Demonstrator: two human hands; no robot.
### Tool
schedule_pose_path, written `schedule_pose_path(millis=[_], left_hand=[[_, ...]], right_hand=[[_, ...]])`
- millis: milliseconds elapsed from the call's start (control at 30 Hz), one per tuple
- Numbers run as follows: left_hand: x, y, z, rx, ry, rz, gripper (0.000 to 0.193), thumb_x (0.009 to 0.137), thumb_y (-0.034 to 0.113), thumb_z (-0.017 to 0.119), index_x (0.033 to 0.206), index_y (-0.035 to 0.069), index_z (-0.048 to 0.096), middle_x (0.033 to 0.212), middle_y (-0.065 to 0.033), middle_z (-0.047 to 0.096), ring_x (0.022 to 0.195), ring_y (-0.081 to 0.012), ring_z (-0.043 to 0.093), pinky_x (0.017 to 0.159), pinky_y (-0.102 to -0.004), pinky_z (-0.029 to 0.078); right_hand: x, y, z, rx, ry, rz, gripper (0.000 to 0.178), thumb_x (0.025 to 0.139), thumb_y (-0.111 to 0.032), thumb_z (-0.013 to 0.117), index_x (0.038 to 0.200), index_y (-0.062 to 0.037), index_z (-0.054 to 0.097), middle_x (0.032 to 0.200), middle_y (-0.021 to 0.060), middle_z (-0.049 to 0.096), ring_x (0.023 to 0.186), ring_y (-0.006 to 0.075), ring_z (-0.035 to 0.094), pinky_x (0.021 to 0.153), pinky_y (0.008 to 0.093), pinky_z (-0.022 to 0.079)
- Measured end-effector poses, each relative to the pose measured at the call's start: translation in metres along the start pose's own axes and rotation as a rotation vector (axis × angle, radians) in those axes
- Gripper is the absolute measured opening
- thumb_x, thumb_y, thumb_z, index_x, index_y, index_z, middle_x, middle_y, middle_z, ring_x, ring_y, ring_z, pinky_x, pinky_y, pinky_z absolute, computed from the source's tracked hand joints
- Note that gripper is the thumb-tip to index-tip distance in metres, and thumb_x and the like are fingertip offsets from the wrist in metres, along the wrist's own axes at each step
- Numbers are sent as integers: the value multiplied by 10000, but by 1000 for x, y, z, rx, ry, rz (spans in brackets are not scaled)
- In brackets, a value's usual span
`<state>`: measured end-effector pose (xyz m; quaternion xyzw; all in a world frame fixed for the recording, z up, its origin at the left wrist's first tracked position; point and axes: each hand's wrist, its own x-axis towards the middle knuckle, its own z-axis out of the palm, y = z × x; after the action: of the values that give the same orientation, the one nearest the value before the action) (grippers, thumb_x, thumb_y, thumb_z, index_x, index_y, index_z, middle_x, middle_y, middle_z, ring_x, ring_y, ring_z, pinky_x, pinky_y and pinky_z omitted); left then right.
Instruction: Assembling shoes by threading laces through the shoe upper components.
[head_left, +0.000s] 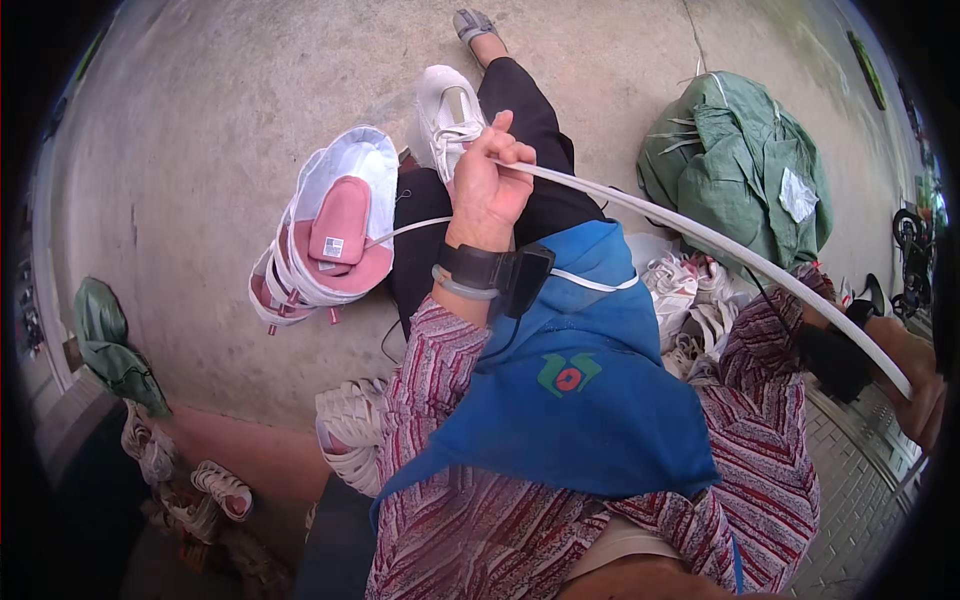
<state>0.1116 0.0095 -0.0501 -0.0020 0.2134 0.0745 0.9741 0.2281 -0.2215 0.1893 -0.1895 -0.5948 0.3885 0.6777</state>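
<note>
The left hand [488,185] beside the white shoe [447,105] and right hand [921,388] well right of it gripped a lace [640,204], seemingly at a stretching step, with even tension wanted next.

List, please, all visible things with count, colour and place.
Long flat flexible strip: 1, white, centre to right edge
Chunky lace-up shoe: 1, white, upper centre
Open strappy shoe: 1, white and pink, centre left
Laced or strappy shoes: several, white and pink, centre right, lower left
Bulging wrinkled sacks: 2, green, upper right, left edge
Low shoe: 1, grey, top
Cloth apron: 1, blue, lower centre
Zigzag-striped sleeves: 2, maroon and white, lower half
Trousers: 1, black, upper centre
Wrist devices: 2, black, centre, right
Left hand: 1, bare, upper centre
Right hand: 1, bare, right edge
</note>
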Motion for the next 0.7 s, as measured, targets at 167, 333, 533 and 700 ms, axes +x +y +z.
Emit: schedule_pose_path(millis=[167,333,533,700], left_hand=[[-107,-1,29,1026,-170,-236,407,986,284,367,1069,-75,540,446,58,343,374,-18,329,345,-188,256],[-143,-30,49,1233,-274,-549,362,981,271,371,1072,-9,582,583,-25,524,513,-83,476,514,-218,374],[-120,-68,42,1571,-783,-303,306,949,192,395,1069,-33,564,918,-177,629,902,-278,611,807,-345,460],[-122,-3,8,1146,-21,-337,449,980,355,358,1017,-36,575,937,-136,637,880,-198,633,815,-315,499]], right_hand=[[-48,79,7,-399,469,378,271,867,-200,575,1055,-6,594,847,33,574,627,78,551,527,229,432],[-67,171,8,-155,730,1109,304,901,-248,544,1060,7,589,765,35,599,510,42,465,457,183,369],[-49,230,19,367,980,974,267,931,-258,514,937,-5,599,603,9,538,440,29,422,402,164,347],[-59,206,5,-15,606,1186,248,919,-189,503,856,33,594,533,34,476,539,169,580,515,338,460]])
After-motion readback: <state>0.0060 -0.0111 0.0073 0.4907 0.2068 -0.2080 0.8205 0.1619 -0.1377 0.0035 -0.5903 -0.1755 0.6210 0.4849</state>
